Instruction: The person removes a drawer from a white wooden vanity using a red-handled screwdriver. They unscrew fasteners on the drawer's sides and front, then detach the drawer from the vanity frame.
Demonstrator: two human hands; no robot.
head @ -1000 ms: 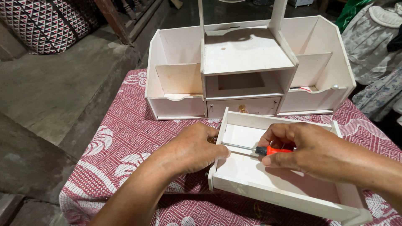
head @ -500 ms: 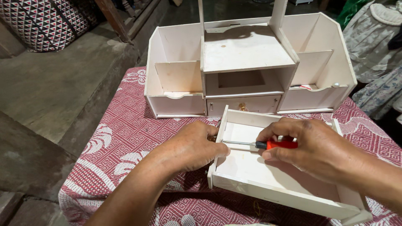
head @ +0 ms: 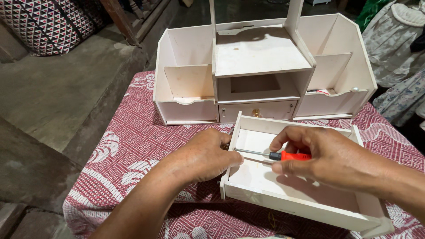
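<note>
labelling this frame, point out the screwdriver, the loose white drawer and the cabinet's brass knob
screwdriver (head: 290, 156), head view, on its orange handle
loose white drawer (head: 261, 177), head view, on its bare inner floor
brass knob (head: 256, 113), head view, on the knob's front

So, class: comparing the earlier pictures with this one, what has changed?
Very little. The right hand has shifted its fingers slightly on the orange-handled screwdriver, whose tip stays at the drawer wall. The left hand still steadies that wall; the white cabinet is unmoved.

White wooden organiser (head: 261, 66) at far edge of table, small knobbed drawer in middle. Red-and-white patterned tablecloth (head: 133, 146) underneath. Triangle-print cushion (head: 48, 22) far left. Floral fabric (head: 398, 48) far right.
</note>
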